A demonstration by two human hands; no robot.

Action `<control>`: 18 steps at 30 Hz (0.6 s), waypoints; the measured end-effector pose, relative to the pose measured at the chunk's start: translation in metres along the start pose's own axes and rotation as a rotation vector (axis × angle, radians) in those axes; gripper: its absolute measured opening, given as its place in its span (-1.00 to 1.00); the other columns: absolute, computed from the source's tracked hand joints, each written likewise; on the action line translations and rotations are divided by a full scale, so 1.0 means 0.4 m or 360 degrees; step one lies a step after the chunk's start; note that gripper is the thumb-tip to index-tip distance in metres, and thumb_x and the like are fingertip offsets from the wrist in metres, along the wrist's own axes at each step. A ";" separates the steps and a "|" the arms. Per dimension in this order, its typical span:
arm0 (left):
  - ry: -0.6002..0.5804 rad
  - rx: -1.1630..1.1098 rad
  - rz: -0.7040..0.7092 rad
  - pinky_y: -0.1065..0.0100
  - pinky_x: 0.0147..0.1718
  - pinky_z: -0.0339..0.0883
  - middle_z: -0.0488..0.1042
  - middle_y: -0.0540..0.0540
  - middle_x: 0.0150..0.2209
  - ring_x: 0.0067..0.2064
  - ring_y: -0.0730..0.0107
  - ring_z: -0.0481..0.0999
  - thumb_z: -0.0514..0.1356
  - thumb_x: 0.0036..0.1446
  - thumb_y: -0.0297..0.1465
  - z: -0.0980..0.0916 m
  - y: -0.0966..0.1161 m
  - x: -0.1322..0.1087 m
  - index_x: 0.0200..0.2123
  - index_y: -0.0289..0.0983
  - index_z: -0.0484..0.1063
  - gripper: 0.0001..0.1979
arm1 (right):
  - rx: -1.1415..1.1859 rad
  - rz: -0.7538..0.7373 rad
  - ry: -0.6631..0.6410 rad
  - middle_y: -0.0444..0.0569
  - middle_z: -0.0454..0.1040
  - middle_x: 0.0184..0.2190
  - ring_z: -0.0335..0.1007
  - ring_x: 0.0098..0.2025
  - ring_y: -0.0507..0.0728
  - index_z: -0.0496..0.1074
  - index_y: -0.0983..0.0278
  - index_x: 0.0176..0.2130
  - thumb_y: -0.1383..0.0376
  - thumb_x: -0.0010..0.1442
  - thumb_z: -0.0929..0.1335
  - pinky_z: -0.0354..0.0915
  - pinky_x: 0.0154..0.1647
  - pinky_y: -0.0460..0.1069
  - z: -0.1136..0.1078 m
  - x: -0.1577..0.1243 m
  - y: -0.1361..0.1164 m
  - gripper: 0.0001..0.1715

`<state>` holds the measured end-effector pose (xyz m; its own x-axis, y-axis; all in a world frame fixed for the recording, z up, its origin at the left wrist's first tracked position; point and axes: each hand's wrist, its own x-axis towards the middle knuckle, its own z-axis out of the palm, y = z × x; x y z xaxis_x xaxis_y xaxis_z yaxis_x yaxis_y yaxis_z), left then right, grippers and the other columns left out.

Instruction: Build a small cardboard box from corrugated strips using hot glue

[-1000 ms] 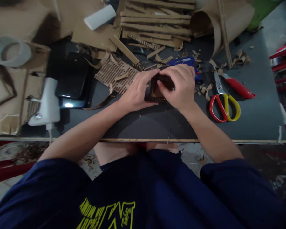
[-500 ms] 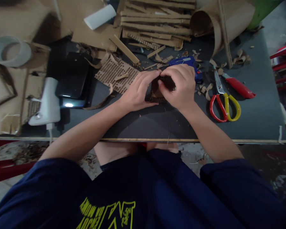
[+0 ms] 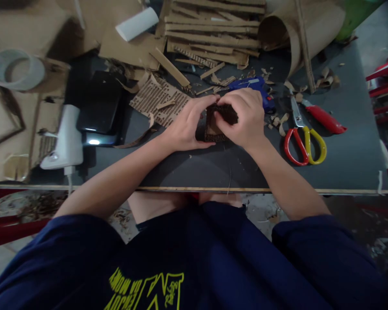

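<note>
A small open-topped cardboard box [image 3: 214, 137] with dark corrugated edges sits on the table between my two hands. My left hand [image 3: 189, 122] is curved around its left side, with the fingertips at the far edge and the thumb along the near edge. My right hand [image 3: 245, 114] pinches the box's right wall, its thumb inside the opening and its fingers over the outside. Those fingers hide part of the far and right walls. Just beyond my right hand lies a blue glue gun [image 3: 258, 86], partly covered by that hand.
Scissors [image 3: 299, 125] with red and yellow handles and a red-handled tool [image 3: 326, 118] lie to the right. Cardboard strips [image 3: 213, 32] are stacked at the back. A corrugated sheet [image 3: 160, 101], black device [image 3: 100, 103], white device [image 3: 64, 137] and tape roll [image 3: 16, 69] are leftward.
My left thumb has shifted slightly down from the near edge of the box, so more of that edge shows. The right hand keeps its pinch almost unchanged.
</note>
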<state>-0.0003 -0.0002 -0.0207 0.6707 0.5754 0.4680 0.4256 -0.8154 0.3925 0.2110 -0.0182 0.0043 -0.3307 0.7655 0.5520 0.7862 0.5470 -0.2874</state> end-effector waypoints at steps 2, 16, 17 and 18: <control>0.0019 -0.0037 0.0002 -0.15 0.13 0.38 0.21 -0.41 0.29 0.30 -0.23 0.28 0.28 0.04 0.11 -0.002 -0.003 0.001 0.38 -0.23 -0.13 0.03 | 0.0012 -0.0023 -0.0026 -0.01 0.55 -0.11 0.43 0.03 0.29 0.43 0.10 -0.12 0.16 0.30 0.27 0.28 0.14 0.29 -0.007 0.004 0.005 -0.79; -0.0166 -0.0050 0.0223 -0.07 0.22 0.32 0.33 -0.40 0.23 0.27 -0.13 0.35 0.27 0.01 0.17 -0.019 -0.020 0.001 0.33 -0.33 0.10 0.00 | -0.0289 0.0749 0.0288 0.14 0.47 -0.15 0.39 -0.05 0.35 0.32 0.20 -0.12 -0.13 0.05 0.46 0.34 -0.01 0.33 0.042 -0.001 0.276 -0.40; -0.0160 -0.0052 0.0230 -0.07 0.22 0.31 0.33 -0.40 0.23 0.27 -0.13 0.35 0.27 0.01 0.17 -0.018 -0.020 0.001 0.33 -0.33 0.10 0.00 | -0.0314 0.0856 0.0176 0.16 0.48 -0.17 0.41 -0.07 0.37 0.33 0.21 -0.15 -0.11 0.01 0.48 0.35 -0.04 0.34 0.045 0.000 0.276 -0.40; -0.0162 -0.0056 0.0229 -0.07 0.23 0.30 0.33 -0.40 0.23 0.27 -0.13 0.34 0.27 0.01 0.16 -0.019 -0.021 0.002 0.33 -0.33 0.09 0.00 | -0.0338 0.0946 0.0065 0.17 0.49 -0.20 0.43 -0.09 0.40 0.34 0.22 -0.18 -0.08 0.00 0.49 0.36 -0.06 0.35 0.046 0.002 0.274 -0.43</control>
<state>-0.0079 0.0073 -0.0178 0.7818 0.4420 0.4397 0.3004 -0.8851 0.3556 0.2872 0.0484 -0.0412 0.2115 0.9020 0.3764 0.9173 -0.0503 -0.3949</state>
